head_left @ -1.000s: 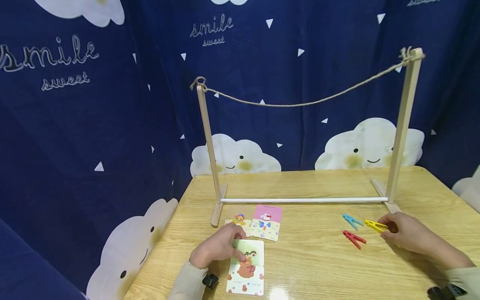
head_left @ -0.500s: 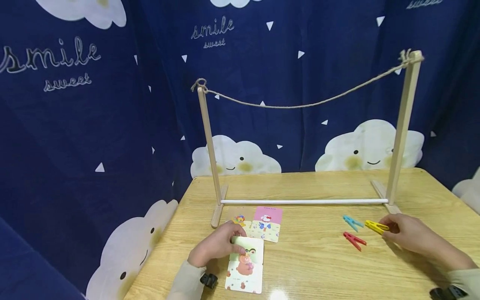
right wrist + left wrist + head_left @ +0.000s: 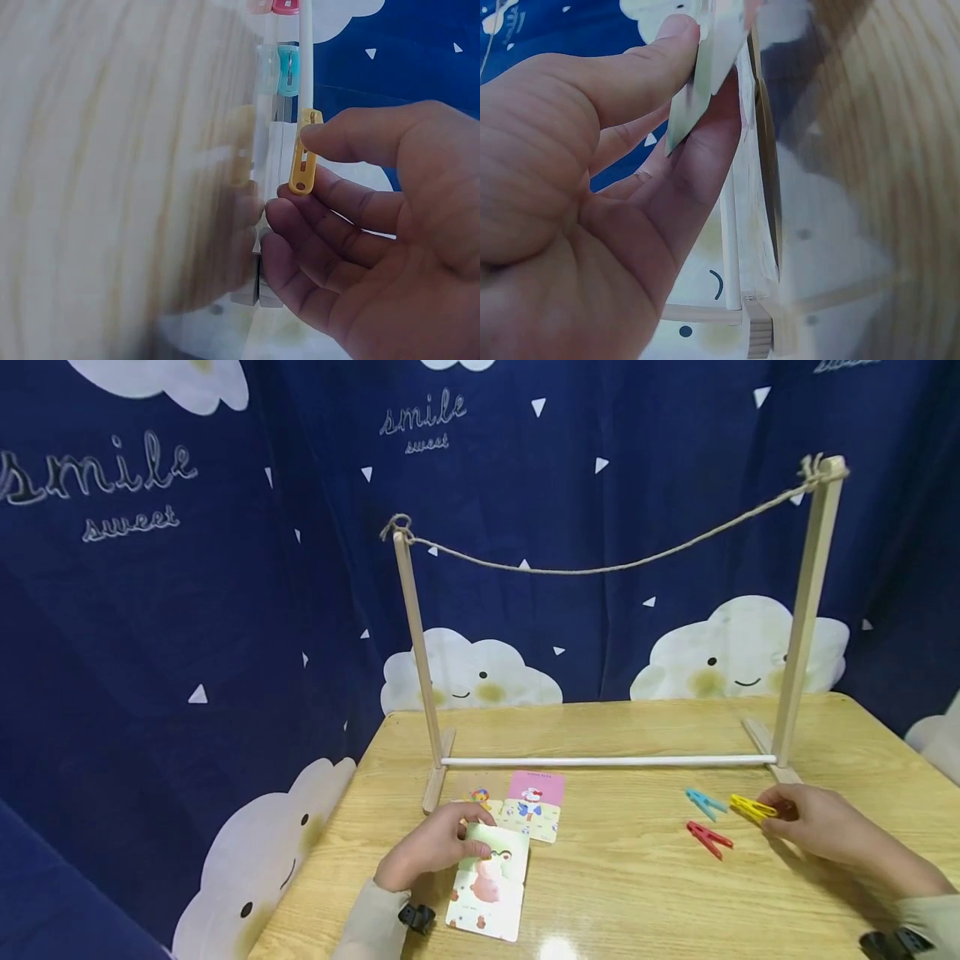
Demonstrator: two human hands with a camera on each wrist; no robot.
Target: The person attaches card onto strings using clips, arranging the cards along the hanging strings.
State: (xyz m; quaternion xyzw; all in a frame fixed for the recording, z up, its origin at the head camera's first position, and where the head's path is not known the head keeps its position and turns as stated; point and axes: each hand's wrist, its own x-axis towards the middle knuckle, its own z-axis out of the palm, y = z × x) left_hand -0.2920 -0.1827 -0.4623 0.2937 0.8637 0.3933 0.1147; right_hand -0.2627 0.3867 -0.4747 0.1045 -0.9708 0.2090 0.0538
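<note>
My left hand (image 3: 427,852) pinches the top edge of a green card with a brown bear (image 3: 487,882), its left side tilted up off the wooden table (image 3: 630,877). In the left wrist view the thumb (image 3: 641,64) and a finger clamp that card's edge (image 3: 705,75). My right hand (image 3: 813,822) pinches a yellow clothespin (image 3: 752,808) between thumb and fingers; the right wrist view shows the yellow clothespin (image 3: 303,154) lifted a little above the table. A blue clothespin (image 3: 703,802) and a red clothespin (image 3: 708,837) lie just left of it.
A wooden stand with two posts (image 3: 417,660) and a sagging rope (image 3: 600,567) stands at the table's back, with a white rod (image 3: 607,762) along its base. Two more cards, an orange one (image 3: 477,799) and a pink one (image 3: 534,806), lie beside the left post. Dark blue cloud curtains surround the table.
The left hand has lifted the bear card's left edge and pulled it slightly nearer. The right hand has raised the yellow clothespin a little; other items stay put.
</note>
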